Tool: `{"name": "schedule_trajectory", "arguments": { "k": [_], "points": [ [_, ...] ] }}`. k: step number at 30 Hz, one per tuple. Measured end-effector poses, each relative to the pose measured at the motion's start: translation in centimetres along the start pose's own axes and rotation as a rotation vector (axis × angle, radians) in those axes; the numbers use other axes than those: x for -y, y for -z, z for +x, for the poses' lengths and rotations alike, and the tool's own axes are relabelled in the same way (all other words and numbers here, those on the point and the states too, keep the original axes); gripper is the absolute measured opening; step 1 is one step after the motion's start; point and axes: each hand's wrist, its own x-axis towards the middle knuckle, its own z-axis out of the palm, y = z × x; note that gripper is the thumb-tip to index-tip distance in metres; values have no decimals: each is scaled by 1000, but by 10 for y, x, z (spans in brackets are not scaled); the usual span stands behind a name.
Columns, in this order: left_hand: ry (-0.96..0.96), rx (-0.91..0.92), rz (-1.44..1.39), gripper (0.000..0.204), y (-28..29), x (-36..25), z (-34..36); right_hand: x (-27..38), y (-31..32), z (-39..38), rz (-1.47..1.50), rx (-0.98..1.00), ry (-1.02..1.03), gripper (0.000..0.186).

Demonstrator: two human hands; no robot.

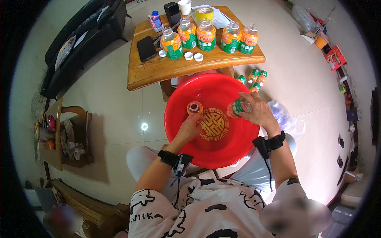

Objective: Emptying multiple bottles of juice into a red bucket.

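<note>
A large red basin (178, 135) with a gold emblem on its floor lies between my knees. My right hand (260, 111) grips a clear plastic bottle (237, 108) with a green and orange label, held tilted over the basin's right side. Inside the basin, toward the left, is a second bottle (194, 106) with its open mouth facing up. My left hand (190, 129) is closed at that bottle's near side; the hand hides its lower part. Several uncapped labelled bottles (206, 37) stand on the wooden table (147, 77) beyond the basin, with white caps (189, 56) in front of them.
On the table are a black phone (146, 48), a yellow tape roll (204, 14), a white cup (185, 7) and a small carton (155, 22). More bottles (254, 75) lie on the floor right of the basin, near a clear plastic bag (283, 119). A black sofa (83, 43) stands far left.
</note>
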Motion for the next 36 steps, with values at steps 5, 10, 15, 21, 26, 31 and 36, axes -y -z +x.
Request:
{"name": "schedule_trajectory", "arguments": {
  "k": [5,10,15,21,26,31,36],
  "points": [
    [-16,222,37,38,-1,-6,-4,4,2,2,-118,-32,-13,65],
    [-51,217,99,37,1,-18,-7,-3,5,2,-233,-18,-64,66],
    [44,279,67,35,2,-30,-8,-5,4,0,-338,-42,-107,67],
    [-33,266,154,37,-3,-20,-8,-3,5,0,-295,-10,-79,68],
    [-114,228,134,42,-8,-16,-10,-7,6,1,-293,17,-77,68],
    [-12,285,120,43,-5,-22,-10,-3,7,1,-255,47,-47,69],
    [-37,277,127,49,-10,-18,-11,14,9,4,-117,-24,-56,69]
  ]
}}
